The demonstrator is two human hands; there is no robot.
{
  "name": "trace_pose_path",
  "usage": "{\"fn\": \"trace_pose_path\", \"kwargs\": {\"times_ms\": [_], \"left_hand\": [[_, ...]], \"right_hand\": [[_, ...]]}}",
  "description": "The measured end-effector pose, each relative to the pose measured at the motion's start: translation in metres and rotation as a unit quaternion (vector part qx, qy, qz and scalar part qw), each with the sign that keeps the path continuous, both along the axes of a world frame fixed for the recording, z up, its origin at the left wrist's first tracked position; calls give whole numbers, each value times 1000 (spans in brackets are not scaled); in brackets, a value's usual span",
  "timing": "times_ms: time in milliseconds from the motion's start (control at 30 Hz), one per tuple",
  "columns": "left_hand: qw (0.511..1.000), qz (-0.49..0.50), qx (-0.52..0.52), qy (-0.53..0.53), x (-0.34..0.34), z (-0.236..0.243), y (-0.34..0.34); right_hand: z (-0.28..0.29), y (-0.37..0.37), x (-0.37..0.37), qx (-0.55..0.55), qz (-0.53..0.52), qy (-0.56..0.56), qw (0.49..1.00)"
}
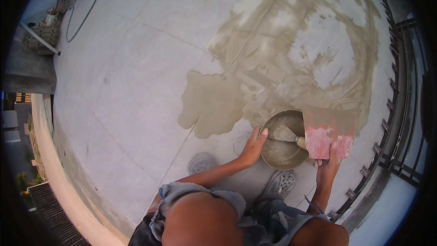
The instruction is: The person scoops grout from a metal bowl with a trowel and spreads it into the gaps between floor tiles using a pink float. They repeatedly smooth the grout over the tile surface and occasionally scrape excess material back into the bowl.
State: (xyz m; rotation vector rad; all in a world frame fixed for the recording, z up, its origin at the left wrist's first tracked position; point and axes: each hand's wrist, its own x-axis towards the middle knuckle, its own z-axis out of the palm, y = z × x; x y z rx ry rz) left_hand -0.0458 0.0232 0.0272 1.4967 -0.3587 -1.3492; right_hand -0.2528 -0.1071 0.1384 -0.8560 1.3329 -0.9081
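Observation:
My left hand [254, 147] grips the left rim of a round bowl [281, 155] smeared with grey-brown paste, thumb over the edge. Inside the bowl lies a putty knife [284, 133], its blade coated and its short handle pointing right. My right hand [328, 158] holds a flat red spreader [327, 142] at its near edge, beside the bowl's right rim. The spreader's far half is covered in wet paste. A poured puddle of grey-brown paste [211, 105] lies on the pale floor left of the bowl, with a wide smeared layer of paste [268, 50] beyond it.
A dark metal railing [395, 86] runs along the right edge of the floor. At the far left stand a wooden crate [42, 37] and a looped hose [84, 16]. A low wall [59, 168] borders the left. My shoes [278, 184] are just below the bowl.

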Motion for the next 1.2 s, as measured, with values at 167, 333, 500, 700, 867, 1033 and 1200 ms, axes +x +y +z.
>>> {"fn": "trace_pose_path", "kwargs": {"times_ms": [167,333,500,700,867,1033,1200], "left_hand": [[1000,-25,8,14,-12,-2,-20],[980,-40,38,-190,-28,-14,-13],[957,-185,96,-200,-9,20,-13],[951,-177,75,-241,-3,15,-8],[964,-143,22,-222,-1,18,10],[973,-150,25,-174,32,30,88],[980,-84,19,-182,47,31,175]], "right_hand": [[-23,-14,-42,-8,62,21,998],[-53,-19,-67,-28,65,101,992],[-64,-24,-85,-61,75,90,991],[-30,-43,-102,-80,14,87,993],[106,-86,-59,-146,138,41,979],[182,-93,53,-119,336,204,912],[121,-64,135,-92,436,227,866]]}}
